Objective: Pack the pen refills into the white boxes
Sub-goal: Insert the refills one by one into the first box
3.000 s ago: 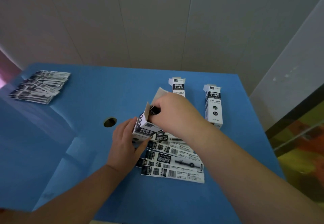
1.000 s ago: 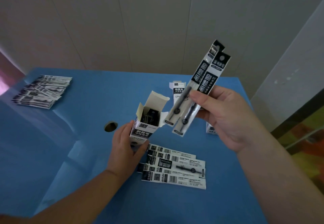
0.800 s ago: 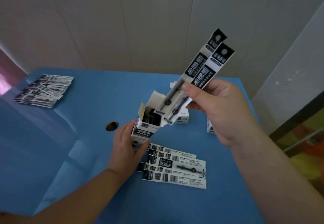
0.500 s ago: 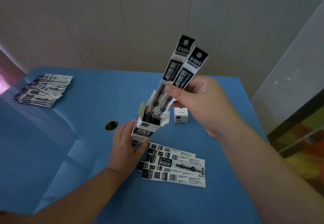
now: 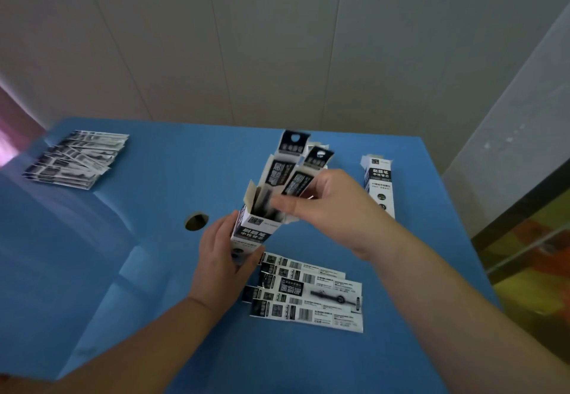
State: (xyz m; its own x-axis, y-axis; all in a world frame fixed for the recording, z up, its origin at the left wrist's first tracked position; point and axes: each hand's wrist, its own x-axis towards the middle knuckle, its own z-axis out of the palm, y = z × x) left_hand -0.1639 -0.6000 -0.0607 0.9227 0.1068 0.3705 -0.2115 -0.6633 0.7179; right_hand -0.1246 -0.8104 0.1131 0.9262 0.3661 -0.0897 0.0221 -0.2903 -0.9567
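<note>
Two refills [image 5: 291,168] sit halfway down in the open box [image 5: 251,231], pinched by the right hand [image 5: 333,208]. The left hand [image 5: 220,265] grips the box upright on the blue counter [image 5: 154,270]. More packs [image 5: 308,295] lie just beside it, another box [image 5: 379,184] off to the right.

The table [image 5: 129,264], filling the lower frame, has a smooth blue top with a soft sheen, lighter reflected bands at lower left. The open box [image 5: 253,233] at centre looks like thin printed card, white and black outside, plain buff inside its flaps; the second box [image 5: 380,184] at right looks alike. The refill packets [image 5: 311,296] below centre have glossy film fronts catching light, as does the pile [image 5: 77,159] at upper left. The wall [image 5: 277,38] behind is matt, pale panels.
</note>
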